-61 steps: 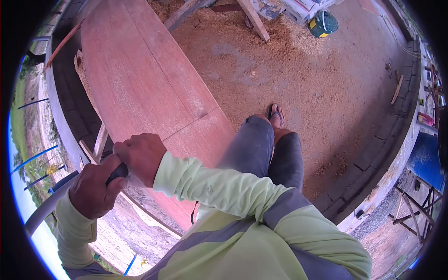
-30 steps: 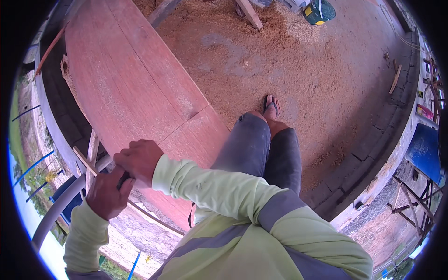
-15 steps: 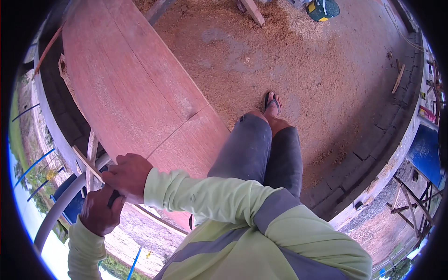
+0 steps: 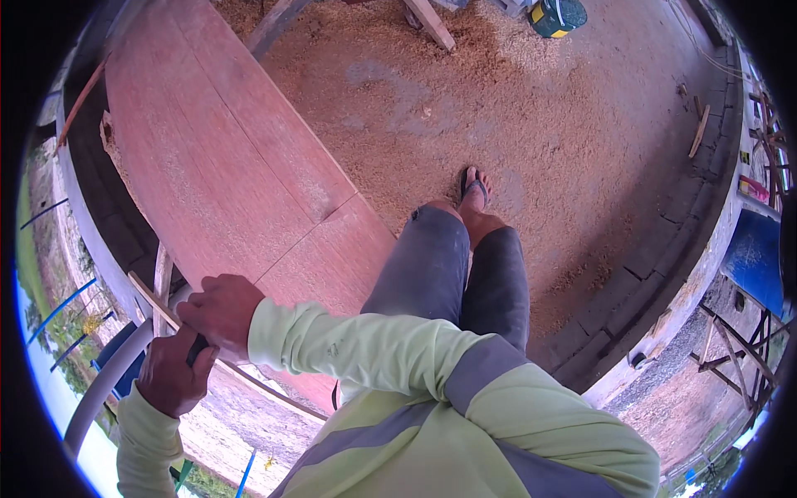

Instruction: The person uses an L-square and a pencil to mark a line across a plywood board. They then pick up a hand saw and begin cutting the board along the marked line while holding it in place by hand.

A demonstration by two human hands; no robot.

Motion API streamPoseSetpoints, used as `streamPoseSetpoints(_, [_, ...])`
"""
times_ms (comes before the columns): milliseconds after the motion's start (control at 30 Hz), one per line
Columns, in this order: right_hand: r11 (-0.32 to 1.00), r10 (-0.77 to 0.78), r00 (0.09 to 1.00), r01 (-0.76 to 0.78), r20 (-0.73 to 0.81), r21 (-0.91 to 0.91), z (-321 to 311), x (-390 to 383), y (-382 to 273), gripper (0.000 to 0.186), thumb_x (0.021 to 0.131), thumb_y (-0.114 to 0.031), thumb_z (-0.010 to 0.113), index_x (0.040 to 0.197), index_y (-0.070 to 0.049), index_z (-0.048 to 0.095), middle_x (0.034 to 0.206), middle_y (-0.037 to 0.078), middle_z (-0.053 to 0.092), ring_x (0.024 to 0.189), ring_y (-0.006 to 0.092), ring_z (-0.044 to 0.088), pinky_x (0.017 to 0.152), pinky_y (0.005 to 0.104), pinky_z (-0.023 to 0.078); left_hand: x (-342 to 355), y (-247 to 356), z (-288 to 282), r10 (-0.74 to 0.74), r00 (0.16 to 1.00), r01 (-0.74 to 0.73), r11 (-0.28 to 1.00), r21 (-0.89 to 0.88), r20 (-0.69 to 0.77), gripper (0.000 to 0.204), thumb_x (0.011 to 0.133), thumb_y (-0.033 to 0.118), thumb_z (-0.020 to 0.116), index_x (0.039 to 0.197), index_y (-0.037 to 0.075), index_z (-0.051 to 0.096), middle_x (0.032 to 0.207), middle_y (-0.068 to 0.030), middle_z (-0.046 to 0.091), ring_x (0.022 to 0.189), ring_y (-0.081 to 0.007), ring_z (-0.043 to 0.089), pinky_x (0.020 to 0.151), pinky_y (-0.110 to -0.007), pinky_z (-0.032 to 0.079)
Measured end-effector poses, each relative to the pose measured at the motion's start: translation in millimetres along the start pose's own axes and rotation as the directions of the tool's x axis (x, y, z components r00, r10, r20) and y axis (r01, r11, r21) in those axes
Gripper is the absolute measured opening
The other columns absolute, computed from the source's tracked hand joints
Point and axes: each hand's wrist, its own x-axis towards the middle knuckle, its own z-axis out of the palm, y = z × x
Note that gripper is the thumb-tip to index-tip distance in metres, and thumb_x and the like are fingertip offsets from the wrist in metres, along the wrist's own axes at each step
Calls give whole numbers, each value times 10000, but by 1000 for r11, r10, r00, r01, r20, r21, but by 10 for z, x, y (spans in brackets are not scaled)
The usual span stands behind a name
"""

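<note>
At the lower left, my two hands are close together by the near end of a reddish plywood board (image 4: 224, 149). My right hand (image 4: 222, 311) is closed round a thin wooden strip (image 4: 151, 297), whose free end points up and left. Just below it, my left hand (image 4: 172, 375) is closed with its thumb against a small black object (image 4: 197, 349). Most of that object is hidden in the fist, so its kind does not show. Where the hands meet, they cover the strip's lower part.
A curved grey pipe (image 4: 95, 402) passes behind my left hand. Sawdust (image 4: 432, 108) covers much of the floor, where my sandalled foot (image 4: 475, 187) stands. A dark green bucket (image 4: 558, 17) is at the far side. Low block walls (image 4: 664, 241) curve round the right.
The strip's free end sits slightly lower, and the hands have shifted a little against each other. The whole scene has slid slightly left as the view moved.
</note>
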Motion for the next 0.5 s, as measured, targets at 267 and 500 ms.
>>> streamPoseSetpoints(267, [986,138,988,-130,76,-106,-326,-302,993,328,601,-253,740,861,-133,581,728,41,603,754,296,591,679,424,501,867,-123,611,-176,976,148,968,205,125,294,922,292,600,1026,29,520,696,-270,625,691,-478,631,619,-546,516])
streamPoseSetpoints(500, [1000,-1,999,1,35,13,-5,41,-8,285,645,-227,710,859,-108,563,753,45,606,771,289,594,680,418,501,-44,-78,-35,0,1000,-1,1000,14,28,403,875,153,617,1219,-39,532,747,-216,672,700,-413,674,622,-461,551])
